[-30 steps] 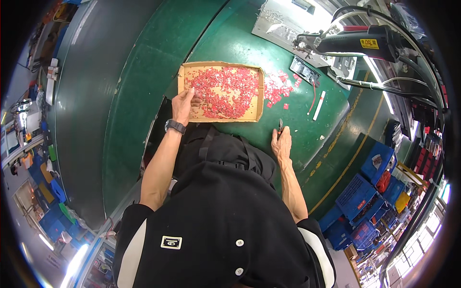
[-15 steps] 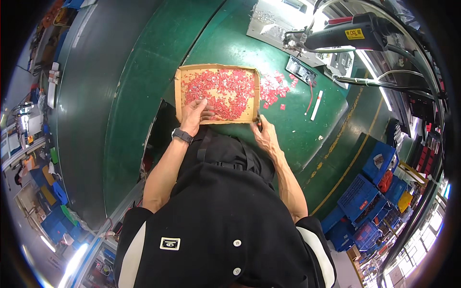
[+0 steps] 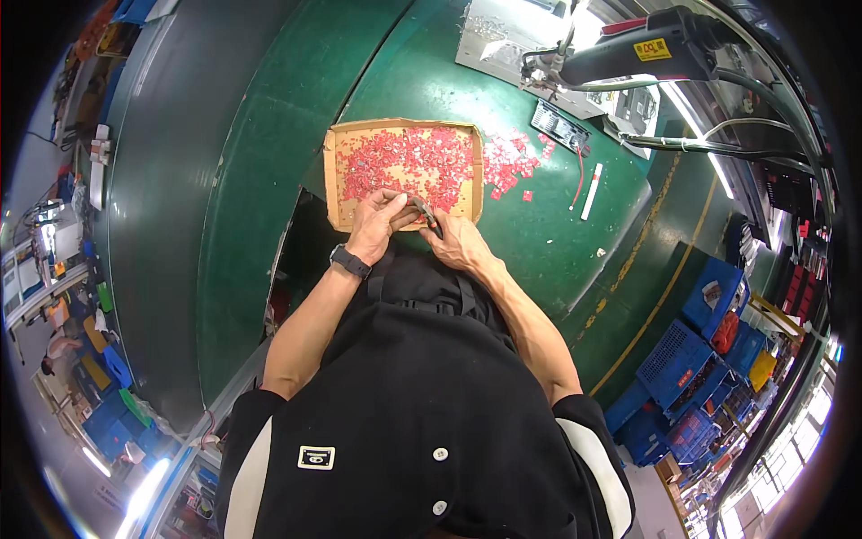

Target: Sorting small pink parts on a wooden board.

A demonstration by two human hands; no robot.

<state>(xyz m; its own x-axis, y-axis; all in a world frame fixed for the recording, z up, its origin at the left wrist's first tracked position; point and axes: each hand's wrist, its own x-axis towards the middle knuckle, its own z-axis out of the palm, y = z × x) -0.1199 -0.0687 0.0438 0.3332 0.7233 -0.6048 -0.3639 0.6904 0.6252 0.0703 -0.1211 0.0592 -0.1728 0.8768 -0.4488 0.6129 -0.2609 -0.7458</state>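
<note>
A shallow cardboard tray (image 3: 331,193) full of small red pieces (image 3: 382,154) lies in front of me. Over its near edge, my left hand (image 3: 375,222) has thumb and fingers pinched together; whatever is between them is too small to make out. My right hand (image 3: 458,241) is closed around a pair of pliers (image 3: 433,220) with dark, orange-marked handles. The tips of the pliers reach up to the fingertips of my left hand. Beside the tray on the right, more flat red pieces (image 3: 510,166) are spread on the green table (image 3: 548,238).
Right of the loose pieces lie a dark rectangular device (image 3: 560,127) with a red wire and a white stick (image 3: 592,191). A black powered tool (image 3: 642,56) on an arm hangs over the upper right. Blue crates (image 3: 675,359) stand at the far right.
My right hand has brought the pliers leftward from the tray's right corner to my left hand. The left hand has shifted slightly right and down, and its fingers have drawn together.
</note>
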